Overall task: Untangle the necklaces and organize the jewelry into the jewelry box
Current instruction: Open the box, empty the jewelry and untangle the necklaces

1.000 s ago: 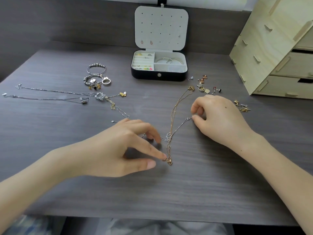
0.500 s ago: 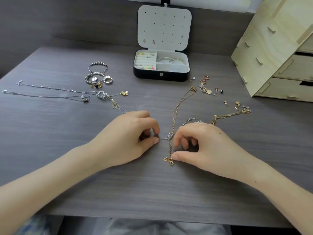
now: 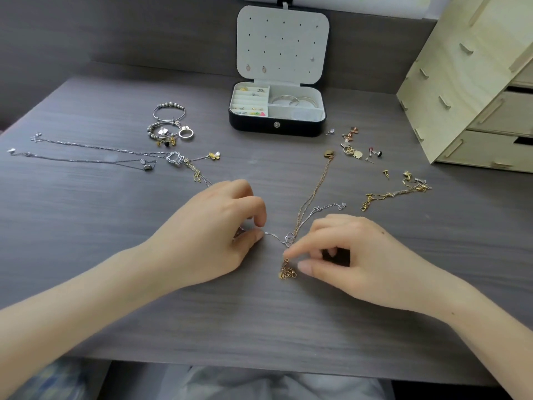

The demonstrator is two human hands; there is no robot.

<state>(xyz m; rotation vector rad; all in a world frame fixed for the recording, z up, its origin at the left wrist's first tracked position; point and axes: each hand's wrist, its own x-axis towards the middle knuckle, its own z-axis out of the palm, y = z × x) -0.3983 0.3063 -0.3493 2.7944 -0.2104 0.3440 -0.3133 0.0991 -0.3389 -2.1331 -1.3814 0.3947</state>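
Pinching silver chain (image 3: 273,236) with left hand (image 3: 207,235), gently teasing gold chain (image 3: 315,191) free using right hand (image 3: 360,255) (fingers curled, grip unclear).

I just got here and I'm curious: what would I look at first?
Two hands at the middle of the table: the left hand pinches a thin silver chain, and the right hand touches the gold chain tangled with it. Behind them sits an open jewelry box, lid up.

Tangled gold necklace (image 3: 313,197) and silver necklace (image 3: 305,223); open jewelry box (image 3: 277,124) behind.
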